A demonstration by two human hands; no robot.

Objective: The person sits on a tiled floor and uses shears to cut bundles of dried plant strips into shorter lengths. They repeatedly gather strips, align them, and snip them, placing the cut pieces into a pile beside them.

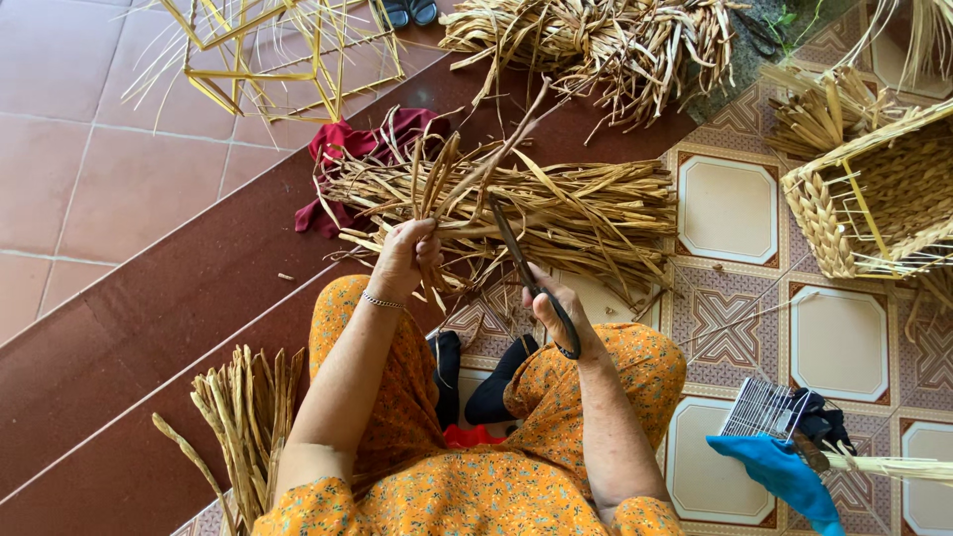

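Here the left hand (405, 254) grips a tuft of dry straw (437, 179), its fingers (425, 238) curled tight around the stalks so that the loose ends fan upward above the fist. The right hand (558, 316) holds dark scissors (516, 260); its fingers are closed through the handle loops, and the blades point up and to the left, toward the held straw. Whether the blades touch a stalk cannot be told. A thin bracelet (382, 300) circles the left wrist.

Just beyond both sets of fingers lies a bundle (586, 213) of the same straw, stretched across the floor (730, 208) and a dark red step (199, 298). Behind the left fingers a red cloth (342, 149) lies partly under the bundle. Farther off, beyond the bundle, a second heap (606, 45) of straw lies, and beyond the left fingers, well apart, stands a yellow frame (288, 60) of thin rods.

To the right of the right fingers, well apart, a woven basket (874, 199) rests, with yellow ribs showing inside. Nearer the person, low to the right of the right hand, a wire grid (759, 409) lies beside a blue cloth (784, 476). Below the left arm a sheaf (243, 417) of straw lies by the knee.
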